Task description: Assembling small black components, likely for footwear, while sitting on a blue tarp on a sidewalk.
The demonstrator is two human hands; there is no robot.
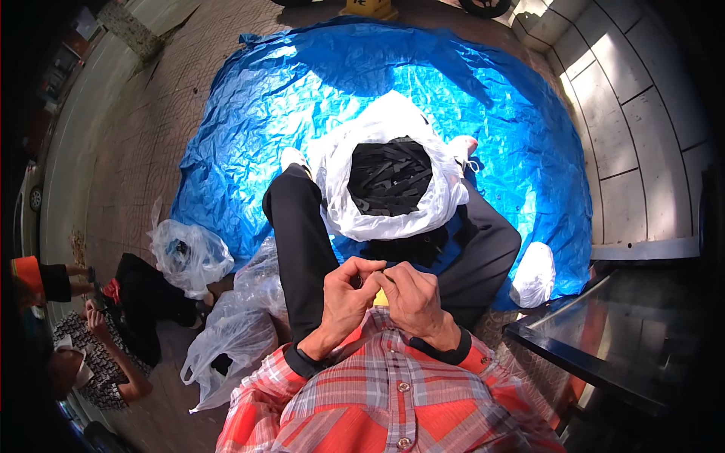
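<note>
My left hand [346,300] and my right hand [415,303] meet in front of my chest, fingertips pinched close together. Whatever small piece lies between them is too hidden to name. Just beneath the fingers a bit of something yellow [381,298] shows. Beyond my hands, between my legs, stands a white plastic bag [343,162] with its mouth rolled open. Many flat black strips [389,177] fill it. More dark pieces [408,248] lie in the shade between the bag and my hands.
A crumpled blue tarp [249,128] spreads under the bag and my feet. Clear plastic bags [234,340] lie at my left, near a seated person [106,362]. A white bundle [533,275] and a dark glossy panel [604,325] are at my right, below a tiled wall [627,136].
</note>
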